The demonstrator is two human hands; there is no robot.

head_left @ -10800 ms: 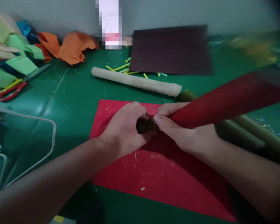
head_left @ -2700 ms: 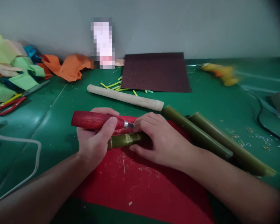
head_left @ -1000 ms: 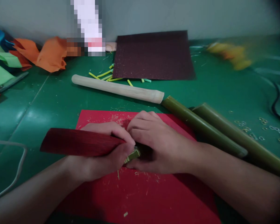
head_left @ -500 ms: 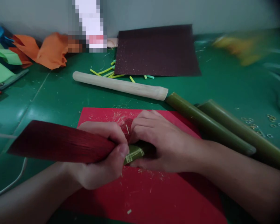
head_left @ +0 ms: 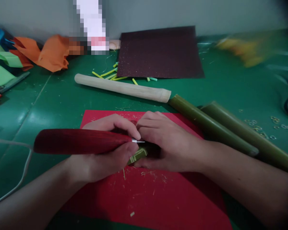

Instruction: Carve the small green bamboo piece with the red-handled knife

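My left hand (head_left: 105,156) is closed round a carving tool with a long dark red handle (head_left: 79,141); its thin metal tip points right, toward my other hand. My right hand (head_left: 165,140) is closed over a short green bamboo piece (head_left: 138,155), pressing it down on a red sheet (head_left: 158,198). Only the piece's cut left end shows between my two hands. Fine shavings lie on the red sheet in front of my hands.
Two long green bamboo stalks (head_left: 213,127) lie at the right. A pale peeled stick (head_left: 122,88) and a dark brown sheet (head_left: 159,52) are behind. Orange and green paper scraps (head_left: 45,54) sit back left, a white cable (head_left: 19,182) at the left, small metal rings (head_left: 276,123) far right.
The red-handled tool, held in my right hand 10.8 s ago, is in my left. Over the last second the handle swung up toward the camera and back; its metal tip now shows.
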